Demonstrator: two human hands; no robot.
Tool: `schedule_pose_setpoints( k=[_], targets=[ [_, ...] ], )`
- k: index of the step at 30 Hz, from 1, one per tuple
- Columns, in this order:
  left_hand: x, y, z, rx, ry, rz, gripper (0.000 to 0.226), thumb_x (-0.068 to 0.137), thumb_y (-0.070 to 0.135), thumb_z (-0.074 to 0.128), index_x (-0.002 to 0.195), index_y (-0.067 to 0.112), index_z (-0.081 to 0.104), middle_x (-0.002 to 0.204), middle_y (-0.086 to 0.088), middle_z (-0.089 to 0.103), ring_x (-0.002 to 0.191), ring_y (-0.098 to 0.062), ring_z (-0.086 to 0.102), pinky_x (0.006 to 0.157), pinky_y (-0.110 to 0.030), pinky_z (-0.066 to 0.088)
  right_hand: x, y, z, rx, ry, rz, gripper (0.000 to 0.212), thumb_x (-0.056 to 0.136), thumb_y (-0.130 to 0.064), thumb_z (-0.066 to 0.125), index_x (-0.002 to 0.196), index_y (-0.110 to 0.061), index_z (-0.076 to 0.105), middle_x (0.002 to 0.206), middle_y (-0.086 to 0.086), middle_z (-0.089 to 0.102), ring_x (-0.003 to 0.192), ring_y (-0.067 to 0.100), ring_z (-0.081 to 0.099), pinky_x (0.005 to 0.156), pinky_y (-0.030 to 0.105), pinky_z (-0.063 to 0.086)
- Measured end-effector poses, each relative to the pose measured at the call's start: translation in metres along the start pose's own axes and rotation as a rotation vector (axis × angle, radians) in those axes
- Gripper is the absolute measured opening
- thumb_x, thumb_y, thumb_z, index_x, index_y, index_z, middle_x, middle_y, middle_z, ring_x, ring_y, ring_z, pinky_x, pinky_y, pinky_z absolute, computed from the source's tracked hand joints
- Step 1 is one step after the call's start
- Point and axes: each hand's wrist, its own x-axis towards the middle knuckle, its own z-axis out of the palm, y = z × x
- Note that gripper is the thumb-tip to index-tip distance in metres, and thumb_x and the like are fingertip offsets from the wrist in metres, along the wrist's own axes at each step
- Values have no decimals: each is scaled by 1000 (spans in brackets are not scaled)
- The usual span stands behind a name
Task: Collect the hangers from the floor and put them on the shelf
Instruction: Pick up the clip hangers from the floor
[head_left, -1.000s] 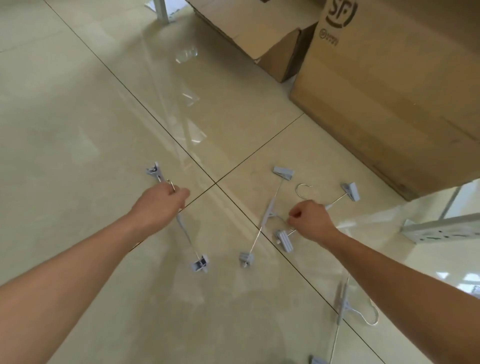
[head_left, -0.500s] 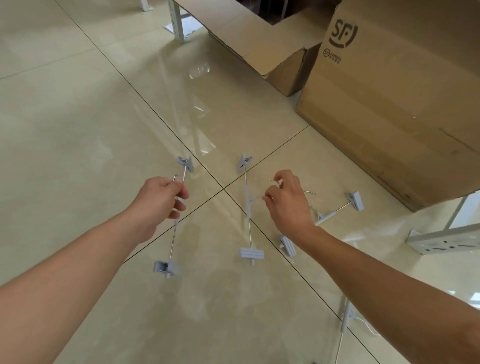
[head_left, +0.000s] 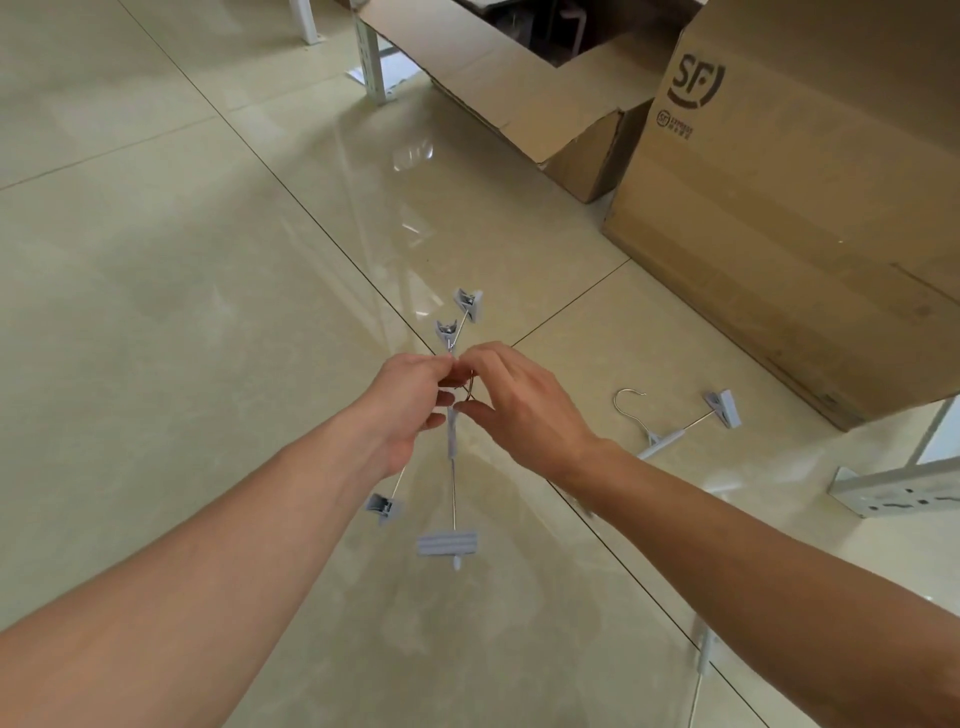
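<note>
Head view, looking down over both forearms: my left hand (head_left: 410, 395) and right hand (head_left: 519, 410) meet in mid-frame, above the floor (head_left: 182, 312). Left grip is closed round the wire hooks of two hangers (head_left: 451, 441); their grey bars hang crossed below and above the fist, clips dangling free of the tiles. Right grip is pinched, thumb and forefinger closing on the hook loop right beside the left fingers. I read that as passing or bundling: bringing both hooks into one hand so the other is free for the next pickup. Holding by the hooks makes sense, since the clip ends swing and would snag if I grabbed the bars.

A third hanger (head_left: 670, 431) lies flat on the floor to my right, hook up-frame, near the big box (head_left: 779, 208) but not touching it. A fourth hanger (head_left: 702, 660) shows only as a sliver at the bottom edge, under my right forearm.

Containers now: the big box is shut, contents unknown. Behind it an open box (head_left: 519, 88) has its flaps spread; the inside is dark, and I cannot tell what is in it. White metal uprights (head_left: 371, 57) stand beyond, and a slotted rail (head_left: 893, 488) lies at right; no shelf surface is in view, so none of the hangers is put away yet.
</note>
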Motion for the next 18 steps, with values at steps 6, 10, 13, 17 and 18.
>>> schedule_pose_setpoints(
  k=[6,10,13,17,18],
  targets=[
    [-6,-4,19,50,-85,-50,16,91,24,56,87,18,70,87,2,67,82,-14,54,75,-32,36,-23,16,2,39,71,-16,54,83,-25,80,125,1,59,125,16,65,105,28,66,83,37,59],
    [1,-6,21,78,-11,-2,20,98,21,52,82,16,64,78,2,54,75,-12,46,65,-24,33,-54,59,1,71,83,408,50,92,-41,65,132,-11,56,127,5,58,94,9,59,82,33,55],
    [3,-9,20,99,2,-2,20,99,21,50,100,13,68,82,2,53,81,-13,48,67,-25,34,-80,118,-6,-145,-140,935,33,94,-21,60,125,-8,61,125,14,56,106,30,64,89,36,50],
    [3,-10,20,139,-7,-60,20,101,24,47,97,16,65,91,1,64,85,-11,53,66,-25,33,-107,156,-13,-337,-382,1133,24,88,-6,52,108,-3,65,115,19,59,105,41,64,84,39,52],
    [3,-10,20,150,-5,-72,20,101,24,47,96,17,65,94,0,65,85,-11,54,68,-25,34,-110,159,-13,-357,-395,1130,23,87,-4,53,105,-3,66,112,19,63,104,40,64,82,37,51]
  ],
)
